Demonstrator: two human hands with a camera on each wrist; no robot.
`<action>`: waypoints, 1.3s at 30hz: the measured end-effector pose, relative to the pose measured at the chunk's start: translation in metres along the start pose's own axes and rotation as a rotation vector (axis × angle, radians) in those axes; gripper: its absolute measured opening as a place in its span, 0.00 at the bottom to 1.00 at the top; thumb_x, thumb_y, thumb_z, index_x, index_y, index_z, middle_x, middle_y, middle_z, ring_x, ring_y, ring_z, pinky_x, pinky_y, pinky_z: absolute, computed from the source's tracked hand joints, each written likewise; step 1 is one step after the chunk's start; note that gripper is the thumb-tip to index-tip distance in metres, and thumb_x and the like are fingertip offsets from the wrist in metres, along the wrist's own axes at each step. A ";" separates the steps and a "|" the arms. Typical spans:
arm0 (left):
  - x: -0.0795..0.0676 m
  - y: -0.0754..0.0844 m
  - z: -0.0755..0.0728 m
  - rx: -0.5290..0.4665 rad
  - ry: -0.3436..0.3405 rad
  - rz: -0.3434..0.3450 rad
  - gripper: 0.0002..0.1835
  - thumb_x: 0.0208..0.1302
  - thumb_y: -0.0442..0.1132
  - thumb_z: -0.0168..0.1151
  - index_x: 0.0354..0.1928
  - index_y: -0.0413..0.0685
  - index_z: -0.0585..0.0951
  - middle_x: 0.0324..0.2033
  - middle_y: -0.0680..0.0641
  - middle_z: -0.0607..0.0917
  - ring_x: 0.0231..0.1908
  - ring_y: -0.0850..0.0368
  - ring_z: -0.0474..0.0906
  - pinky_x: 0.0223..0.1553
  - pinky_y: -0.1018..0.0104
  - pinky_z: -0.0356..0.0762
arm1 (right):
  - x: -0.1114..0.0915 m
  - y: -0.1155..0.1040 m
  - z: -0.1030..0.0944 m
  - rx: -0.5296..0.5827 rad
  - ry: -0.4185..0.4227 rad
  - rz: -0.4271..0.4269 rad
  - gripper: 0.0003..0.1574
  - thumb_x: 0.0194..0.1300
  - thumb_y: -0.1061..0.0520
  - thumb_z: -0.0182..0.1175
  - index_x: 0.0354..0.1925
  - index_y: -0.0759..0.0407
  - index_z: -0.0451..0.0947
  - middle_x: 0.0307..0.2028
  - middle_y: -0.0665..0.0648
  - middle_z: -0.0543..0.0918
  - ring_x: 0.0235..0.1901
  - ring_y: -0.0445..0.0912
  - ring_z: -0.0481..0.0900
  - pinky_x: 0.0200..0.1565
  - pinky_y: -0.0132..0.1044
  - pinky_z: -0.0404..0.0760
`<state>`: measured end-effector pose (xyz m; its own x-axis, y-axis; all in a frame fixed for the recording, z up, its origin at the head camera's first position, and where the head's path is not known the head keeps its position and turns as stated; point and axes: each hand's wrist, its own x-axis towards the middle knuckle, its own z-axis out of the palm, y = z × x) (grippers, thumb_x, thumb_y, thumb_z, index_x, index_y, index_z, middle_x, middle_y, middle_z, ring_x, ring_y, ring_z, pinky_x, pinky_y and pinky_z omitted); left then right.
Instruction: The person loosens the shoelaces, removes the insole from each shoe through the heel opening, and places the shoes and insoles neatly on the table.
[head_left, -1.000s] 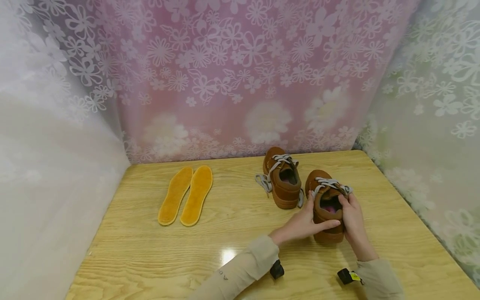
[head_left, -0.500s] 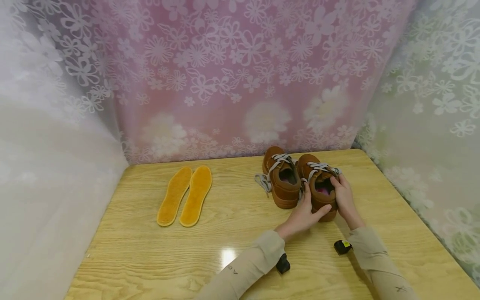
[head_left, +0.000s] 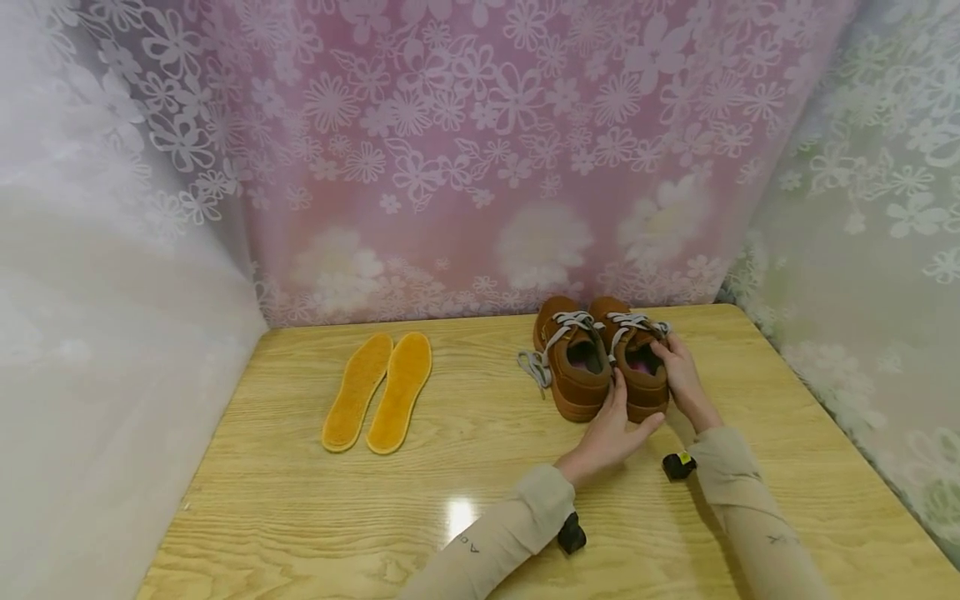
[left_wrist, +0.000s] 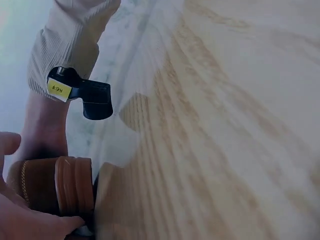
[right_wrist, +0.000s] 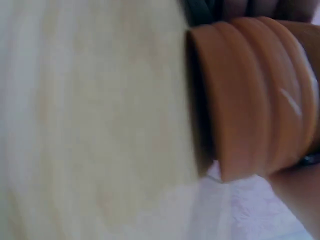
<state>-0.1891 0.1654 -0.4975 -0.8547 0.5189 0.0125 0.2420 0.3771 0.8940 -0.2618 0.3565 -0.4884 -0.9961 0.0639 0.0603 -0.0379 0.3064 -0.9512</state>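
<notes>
Two brown lace-up shoes stand side by side at the back right of the table, toes toward the curtain. My right hand grips the outer side of the right-hand shoe, its thumb at the collar. Straight fingers of my left hand touch that shoe's inner side near the heel, between the pair; the thumb extends behind the heel. The left-hand shoe has a loose grey lace on its left. In the right wrist view, the heel's ridged sole appears close up.
Two yellow insoles, a left one and a right one, lie together at the left of the wooden table. A pink floral curtain hangs along the back edge. Pale sheets flank both sides.
Both hands have moved the right-hand shoe away from me and leftward, up against the other shoe. My left thumb has come off the heel. The insoles have stayed put.
</notes>
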 end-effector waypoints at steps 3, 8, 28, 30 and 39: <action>-0.005 0.003 -0.003 0.038 0.006 -0.016 0.47 0.76 0.60 0.51 0.82 0.50 0.38 0.80 0.47 0.42 0.77 0.51 0.51 0.72 0.57 0.62 | 0.000 -0.001 -0.003 -0.006 -0.054 0.051 0.42 0.82 0.45 0.43 0.78 0.71 0.46 0.76 0.74 0.51 0.75 0.64 0.49 0.73 0.57 0.53; -0.015 0.009 -0.010 0.156 -0.010 -0.015 0.42 0.78 0.57 0.51 0.81 0.48 0.47 0.79 0.46 0.52 0.76 0.54 0.55 0.72 0.58 0.63 | -0.006 -0.005 -0.010 0.046 -0.100 0.153 0.55 0.80 0.41 0.46 0.80 0.59 0.22 0.79 0.71 0.35 0.77 0.65 0.39 0.74 0.63 0.47; -0.056 -0.015 -0.075 0.090 -0.023 0.192 0.15 0.81 0.44 0.49 0.59 0.54 0.83 0.53 0.58 0.86 0.47 0.71 0.82 0.47 0.78 0.78 | -0.041 -0.036 0.012 -0.265 0.297 -0.029 0.34 0.84 0.46 0.36 0.75 0.63 0.62 0.73 0.71 0.64 0.71 0.68 0.60 0.68 0.65 0.61; -0.060 -0.018 -0.085 0.073 0.000 0.175 0.16 0.81 0.44 0.50 0.58 0.53 0.84 0.52 0.56 0.87 0.46 0.69 0.83 0.46 0.76 0.79 | -0.042 -0.041 0.021 -0.275 0.345 -0.112 0.30 0.84 0.49 0.39 0.72 0.64 0.68 0.71 0.69 0.68 0.70 0.66 0.63 0.67 0.64 0.63; -0.078 -0.030 -0.136 0.203 0.205 0.115 0.15 0.79 0.40 0.53 0.59 0.51 0.83 0.54 0.51 0.86 0.52 0.58 0.83 0.52 0.63 0.81 | -0.050 -0.067 0.055 -0.400 0.366 -0.410 0.25 0.80 0.56 0.50 0.67 0.68 0.72 0.70 0.71 0.69 0.75 0.68 0.54 0.71 0.67 0.52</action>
<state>-0.1925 0.0094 -0.4649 -0.8861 0.4097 0.2169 0.4118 0.4809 0.7741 -0.2139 0.2802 -0.4444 -0.8135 0.1634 0.5582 -0.3048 0.6977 -0.6483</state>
